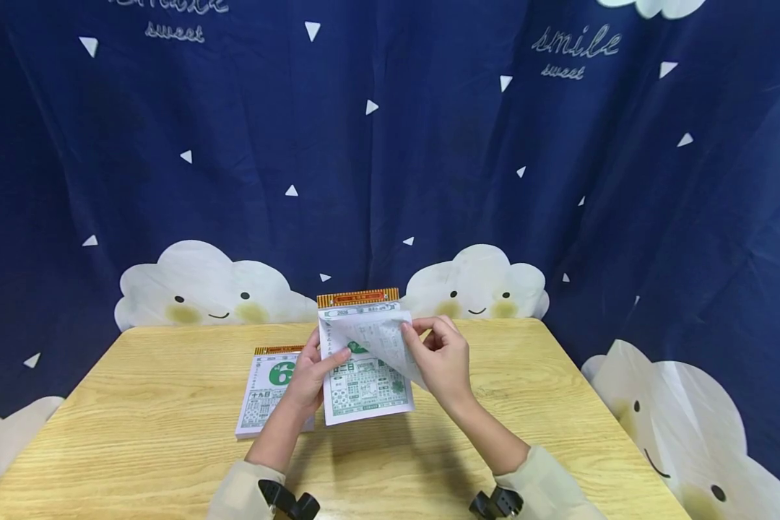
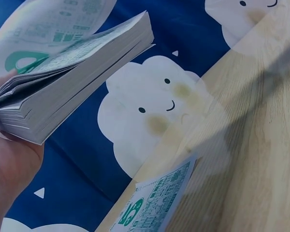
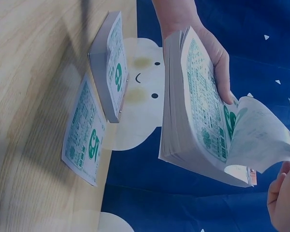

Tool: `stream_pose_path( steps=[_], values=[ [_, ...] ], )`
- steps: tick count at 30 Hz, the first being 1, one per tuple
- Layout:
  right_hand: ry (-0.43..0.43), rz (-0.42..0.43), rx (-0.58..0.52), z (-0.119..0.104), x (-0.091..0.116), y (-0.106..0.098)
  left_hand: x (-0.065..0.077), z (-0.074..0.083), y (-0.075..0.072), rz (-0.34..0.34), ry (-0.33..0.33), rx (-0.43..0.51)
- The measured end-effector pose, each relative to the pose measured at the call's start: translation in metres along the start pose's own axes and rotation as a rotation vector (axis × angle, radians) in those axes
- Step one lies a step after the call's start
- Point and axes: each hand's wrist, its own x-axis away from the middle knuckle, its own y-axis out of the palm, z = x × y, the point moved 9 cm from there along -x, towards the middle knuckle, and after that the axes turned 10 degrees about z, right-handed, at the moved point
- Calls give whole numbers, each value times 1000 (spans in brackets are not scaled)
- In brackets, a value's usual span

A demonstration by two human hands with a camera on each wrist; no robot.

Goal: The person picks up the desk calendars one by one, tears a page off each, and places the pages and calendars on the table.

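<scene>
My left hand (image 1: 312, 372) grips a thick tear-off calendar pad (image 1: 367, 397) by its left side, thumb on the front, raised above the table. The pad has an orange-and-gold header strip and green print. At the pad's upper right, my right hand (image 1: 443, 357) pinches the top page (image 1: 390, 338) between thumb and fingers. That page is lifted and curls back, baring part of the printed sheet beneath. Page edges of the pad (image 2: 92, 77) fan slightly apart in the left wrist view. In the right wrist view the lifted page (image 3: 261, 135) bends away from the pad.
A second calendar pad (image 1: 266, 397) showing a green 6 lies on the wooden table (image 1: 169, 390), left of the held one. A loose printed sheet (image 3: 84, 133) lies beside it in the right wrist view. Behind the table hangs a blue curtain (image 1: 364, 144) with clouds.
</scene>
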Motion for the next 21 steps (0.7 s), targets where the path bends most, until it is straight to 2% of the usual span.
stream_pose_path(
  steps=[6, 13, 21],
  values=[
    [-9, -8, -8, -1, 1, 0, 0, 0, -1, 7, -5, -23],
    [-38, 2, -10, -3, 2, -2, -1, 2, -4, 55, -14, -62],
    [-50, -4, -14, -5, 3, -3, -2, 3, -8, 106, -44, -61]
  ],
)
